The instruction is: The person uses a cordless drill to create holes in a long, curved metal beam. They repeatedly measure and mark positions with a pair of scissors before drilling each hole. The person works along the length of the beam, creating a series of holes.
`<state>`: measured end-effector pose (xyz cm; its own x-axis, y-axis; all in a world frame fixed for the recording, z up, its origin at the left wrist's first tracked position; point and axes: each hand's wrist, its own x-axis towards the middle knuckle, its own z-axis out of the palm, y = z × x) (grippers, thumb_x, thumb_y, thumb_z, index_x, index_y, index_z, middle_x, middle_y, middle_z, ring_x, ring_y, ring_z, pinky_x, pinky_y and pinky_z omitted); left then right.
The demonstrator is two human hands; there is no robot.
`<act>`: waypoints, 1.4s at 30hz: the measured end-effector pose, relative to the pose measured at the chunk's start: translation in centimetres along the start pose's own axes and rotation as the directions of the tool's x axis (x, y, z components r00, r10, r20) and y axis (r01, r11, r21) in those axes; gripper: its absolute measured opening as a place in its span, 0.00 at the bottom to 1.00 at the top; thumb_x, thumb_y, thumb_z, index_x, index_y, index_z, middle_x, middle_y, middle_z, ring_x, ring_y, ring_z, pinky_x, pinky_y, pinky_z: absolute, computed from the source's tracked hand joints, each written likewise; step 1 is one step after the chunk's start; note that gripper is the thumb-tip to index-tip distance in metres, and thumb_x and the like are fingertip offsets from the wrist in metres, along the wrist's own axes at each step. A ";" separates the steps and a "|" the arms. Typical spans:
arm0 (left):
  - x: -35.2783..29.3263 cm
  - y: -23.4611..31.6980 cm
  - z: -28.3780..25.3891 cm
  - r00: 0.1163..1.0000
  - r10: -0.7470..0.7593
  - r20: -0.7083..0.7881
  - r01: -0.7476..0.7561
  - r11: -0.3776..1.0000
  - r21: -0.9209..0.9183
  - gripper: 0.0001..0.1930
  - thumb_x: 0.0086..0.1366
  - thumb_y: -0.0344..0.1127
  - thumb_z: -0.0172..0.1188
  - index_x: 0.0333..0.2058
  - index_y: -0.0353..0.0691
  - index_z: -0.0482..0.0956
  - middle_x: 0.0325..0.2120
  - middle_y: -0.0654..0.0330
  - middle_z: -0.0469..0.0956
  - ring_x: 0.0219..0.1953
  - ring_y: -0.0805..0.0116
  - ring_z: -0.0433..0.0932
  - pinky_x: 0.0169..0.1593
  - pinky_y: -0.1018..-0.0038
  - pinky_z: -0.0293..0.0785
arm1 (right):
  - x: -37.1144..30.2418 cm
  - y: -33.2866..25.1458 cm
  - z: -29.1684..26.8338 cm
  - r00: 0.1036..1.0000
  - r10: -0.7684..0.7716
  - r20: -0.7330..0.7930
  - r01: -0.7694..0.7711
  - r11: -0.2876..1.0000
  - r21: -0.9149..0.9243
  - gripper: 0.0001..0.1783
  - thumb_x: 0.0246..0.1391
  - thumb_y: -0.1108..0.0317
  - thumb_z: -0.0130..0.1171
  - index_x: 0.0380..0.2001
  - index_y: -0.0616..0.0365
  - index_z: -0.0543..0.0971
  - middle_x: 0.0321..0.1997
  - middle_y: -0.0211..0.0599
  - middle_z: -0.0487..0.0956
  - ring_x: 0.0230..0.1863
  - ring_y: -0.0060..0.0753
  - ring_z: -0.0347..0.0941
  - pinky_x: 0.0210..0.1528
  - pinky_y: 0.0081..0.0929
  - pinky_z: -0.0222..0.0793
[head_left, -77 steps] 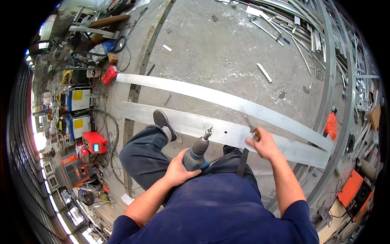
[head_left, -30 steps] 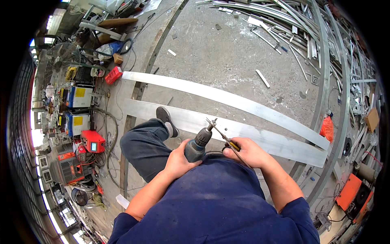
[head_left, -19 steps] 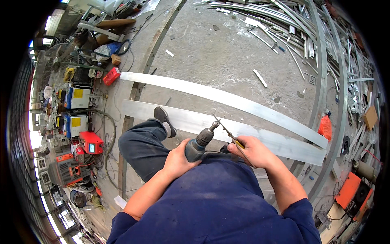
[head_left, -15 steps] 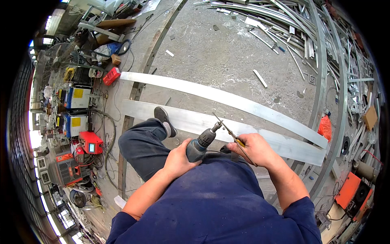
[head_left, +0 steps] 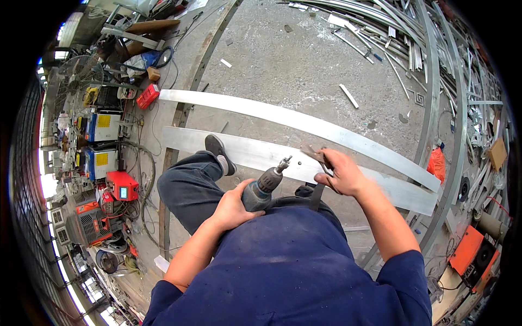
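Observation:
My left hand is closed round a power drill, held close to my belly. Its bit points up and away over the nearer flat metal bar. To the right, my right hand is closed on a slim dark metal tool; fingers and motion blur hide its exact kind. The tool's tip lies over the same bar. Just left of that hand a small dark round spot marks the bar. A dark flat strip hangs below the hand.
A second flat bar lies farther off, across the steel rails. Metal offcuts pile up at far right. Welding machines, cables and a red box stand left. An orange machine sits at lower right.
The drill and my left hand have drawn back a little toward my body. My right hand has moved up and right with its tool, whose tip has left the drill bit.

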<state>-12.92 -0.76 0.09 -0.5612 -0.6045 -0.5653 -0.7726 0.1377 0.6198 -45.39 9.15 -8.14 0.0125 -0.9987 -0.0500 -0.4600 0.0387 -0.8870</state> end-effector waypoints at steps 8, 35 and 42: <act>-0.2 0.1 0.4 1.000 -0.022 -0.002 0.023 1.000 0.020 0.45 0.47 0.41 0.81 0.64 0.39 0.70 0.47 0.43 0.84 0.53 0.45 0.83 0.58 0.60 0.77 | -3.4 -4.4 2.3 0.988 0.128 -0.090 -0.136 0.987 -0.088 0.40 0.45 0.46 0.78 0.51 0.65 0.76 0.46 0.51 0.81 0.48 0.55 0.78 0.51 0.43 0.75; -1.0 0.9 0.7 0.999 0.007 -0.047 -0.001 0.992 0.129 0.45 0.48 0.43 0.80 0.64 0.39 0.69 0.45 0.40 0.84 0.51 0.42 0.83 0.57 0.58 0.78 | -3.2 -7.8 0.4 0.893 0.414 0.176 -0.420 0.908 -0.001 0.34 0.57 0.38 0.67 0.35 0.66 0.80 0.27 0.55 0.81 0.36 0.61 0.80 0.39 0.48 0.75; -0.9 0.9 0.8 0.998 0.000 -0.058 0.006 0.993 0.118 0.45 0.48 0.44 0.80 0.64 0.39 0.69 0.45 0.40 0.84 0.51 0.41 0.83 0.57 0.57 0.78 | -3.2 -8.0 1.9 0.949 0.314 -0.033 -0.314 0.933 -0.174 0.36 0.54 0.36 0.68 0.35 0.65 0.79 0.32 0.57 0.81 0.39 0.63 0.80 0.41 0.49 0.76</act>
<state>-13.32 0.54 0.73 -0.5435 -0.6487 -0.5327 -0.8057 0.2253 0.5478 -40.03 12.14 -1.77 -0.1615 -0.9367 -0.3107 -0.5874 0.3442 -0.7325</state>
